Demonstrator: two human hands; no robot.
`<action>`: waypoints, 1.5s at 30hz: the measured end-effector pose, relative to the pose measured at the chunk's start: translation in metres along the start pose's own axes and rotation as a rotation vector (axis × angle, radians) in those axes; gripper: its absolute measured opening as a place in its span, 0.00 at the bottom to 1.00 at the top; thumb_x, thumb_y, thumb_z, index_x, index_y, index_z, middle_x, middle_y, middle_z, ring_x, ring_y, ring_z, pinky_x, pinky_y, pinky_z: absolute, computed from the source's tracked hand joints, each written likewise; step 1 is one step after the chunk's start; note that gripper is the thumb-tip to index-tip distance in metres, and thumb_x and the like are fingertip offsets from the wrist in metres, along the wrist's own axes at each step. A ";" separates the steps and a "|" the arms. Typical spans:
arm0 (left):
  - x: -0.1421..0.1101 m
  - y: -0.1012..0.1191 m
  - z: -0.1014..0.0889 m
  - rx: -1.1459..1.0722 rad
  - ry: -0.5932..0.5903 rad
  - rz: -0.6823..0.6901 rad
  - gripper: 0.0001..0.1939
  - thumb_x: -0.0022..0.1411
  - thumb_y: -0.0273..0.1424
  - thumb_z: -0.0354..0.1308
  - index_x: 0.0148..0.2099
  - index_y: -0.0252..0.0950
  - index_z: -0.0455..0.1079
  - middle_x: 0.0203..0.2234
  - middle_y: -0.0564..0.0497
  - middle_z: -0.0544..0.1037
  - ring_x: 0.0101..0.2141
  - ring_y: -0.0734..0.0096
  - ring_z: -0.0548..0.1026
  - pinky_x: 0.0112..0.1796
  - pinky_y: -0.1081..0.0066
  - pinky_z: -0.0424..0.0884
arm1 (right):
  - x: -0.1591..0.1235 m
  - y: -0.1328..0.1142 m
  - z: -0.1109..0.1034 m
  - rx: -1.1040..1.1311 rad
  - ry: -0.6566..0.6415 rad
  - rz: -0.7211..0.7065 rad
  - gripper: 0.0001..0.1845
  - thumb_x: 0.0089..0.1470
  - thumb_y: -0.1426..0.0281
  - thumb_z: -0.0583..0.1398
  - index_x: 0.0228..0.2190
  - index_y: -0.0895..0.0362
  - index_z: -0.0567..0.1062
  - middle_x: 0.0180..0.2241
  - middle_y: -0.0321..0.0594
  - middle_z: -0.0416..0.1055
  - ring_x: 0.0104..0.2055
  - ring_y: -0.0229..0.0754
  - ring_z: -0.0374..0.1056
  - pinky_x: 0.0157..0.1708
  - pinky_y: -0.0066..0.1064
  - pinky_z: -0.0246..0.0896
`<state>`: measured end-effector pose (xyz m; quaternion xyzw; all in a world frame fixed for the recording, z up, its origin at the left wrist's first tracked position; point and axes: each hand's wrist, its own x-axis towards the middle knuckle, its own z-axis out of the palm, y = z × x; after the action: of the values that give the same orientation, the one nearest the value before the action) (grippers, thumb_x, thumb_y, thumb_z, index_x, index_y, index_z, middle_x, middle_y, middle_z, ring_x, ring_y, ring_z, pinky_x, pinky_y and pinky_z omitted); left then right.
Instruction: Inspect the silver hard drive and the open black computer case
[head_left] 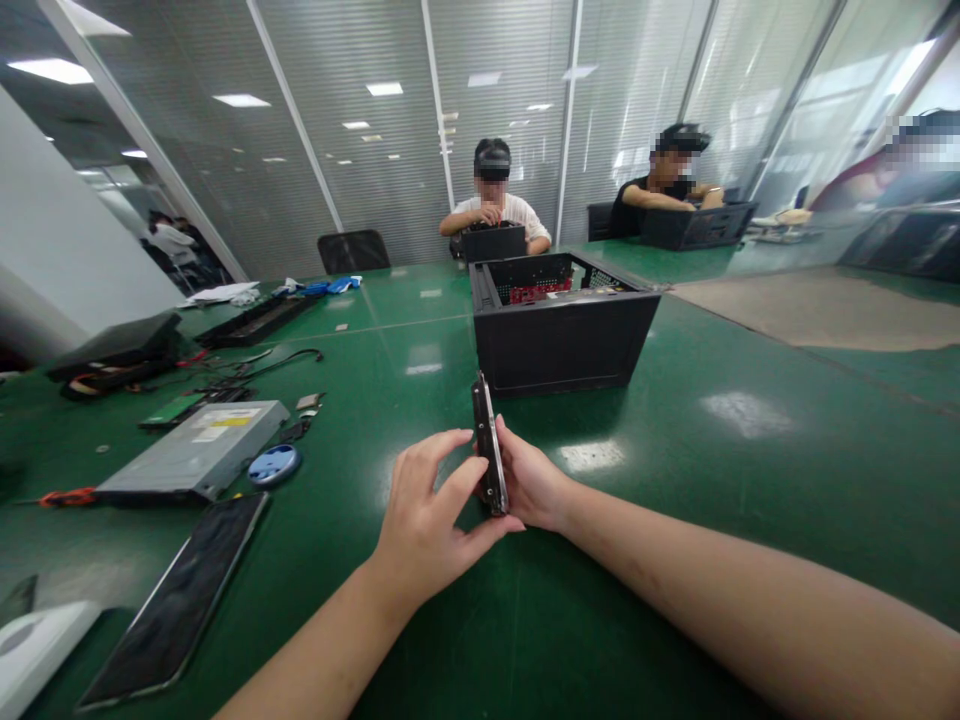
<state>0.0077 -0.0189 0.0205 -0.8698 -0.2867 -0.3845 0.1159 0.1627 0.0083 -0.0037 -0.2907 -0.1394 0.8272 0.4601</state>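
A hard drive [489, 455] stands on edge between my hands, its narrow side with screw holes turned towards me. My left hand [424, 515] grips it from the left, with the thumb under the near end and fingertips on the side. On the other face rests my right hand [536, 485], partly hidden behind the drive. Just beyond them sits a black computer case [559, 345], open at the top, with a red circuit board [534, 292] inside.
To the left lie a silver optical drive [202, 445], an orange-handled screwdriver [69, 497], a blue round object [274, 464], a smartphone [180, 600] and loose cables [281, 362]. Across the green table [712, 480], co-workers work at other black cases [694, 228].
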 end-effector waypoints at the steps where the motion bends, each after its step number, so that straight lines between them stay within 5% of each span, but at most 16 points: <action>1: 0.000 0.000 0.000 0.004 -0.003 -0.002 0.33 0.52 0.44 0.69 0.55 0.40 0.61 0.54 0.38 0.67 0.53 0.49 0.68 0.51 0.51 0.68 | 0.000 0.000 0.000 -0.007 0.003 0.002 0.30 0.68 0.52 0.44 0.35 0.59 0.76 0.19 0.36 0.67 0.21 0.38 0.65 0.25 0.27 0.63; 36: -0.001 -0.011 0.004 -0.036 -0.149 -0.182 0.50 0.45 0.56 0.66 0.64 0.38 0.54 0.57 0.36 0.64 0.56 0.46 0.66 0.54 0.48 0.65 | -0.005 -0.001 0.008 -0.059 0.046 -0.021 0.28 0.69 0.55 0.43 0.42 0.61 0.75 0.24 0.40 0.73 0.25 0.40 0.69 0.26 0.29 0.64; 45: -0.002 -0.016 0.006 -0.301 -0.176 -0.234 0.51 0.50 0.46 0.69 0.69 0.40 0.47 0.62 0.39 0.62 0.60 0.52 0.64 0.57 0.52 0.66 | 0.005 0.003 0.001 0.008 -0.052 -0.050 0.24 0.69 0.58 0.46 0.42 0.59 0.75 0.30 0.42 0.76 0.30 0.42 0.72 0.36 0.34 0.67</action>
<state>0.0005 -0.0043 0.0144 -0.8683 -0.3341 -0.3564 -0.0865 0.1582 0.0105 -0.0063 -0.2639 -0.1552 0.8233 0.4780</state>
